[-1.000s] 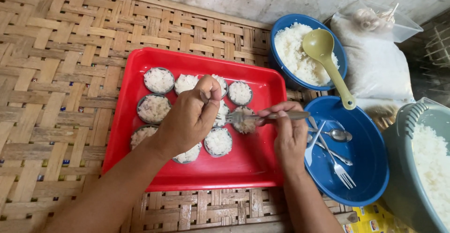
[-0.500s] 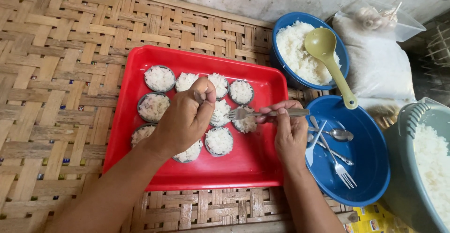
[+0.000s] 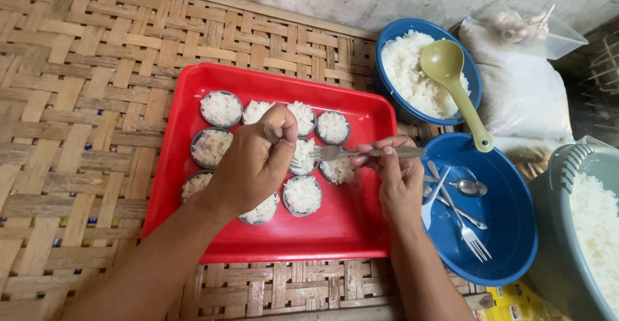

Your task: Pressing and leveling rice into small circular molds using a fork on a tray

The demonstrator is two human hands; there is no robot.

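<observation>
Fork at the centre rice mould, red tray (image 3: 193,101) mid-frame.

Compared with the earlier frames I log almost no shift: the right hand (image 3: 400,182) still pinches the metal fork (image 3: 361,153) by its handle, tines at the middle rice cup (image 3: 303,155); the left hand (image 3: 255,160), fingers curled closed around that cup, has barely moved. I read this as pressing still under way. Filled cups surround it; blue bowl of rice (image 3: 419,69) with green ladle (image 3: 458,85) sits upper right, blue plate of cutlery (image 3: 496,230) right.
</observation>
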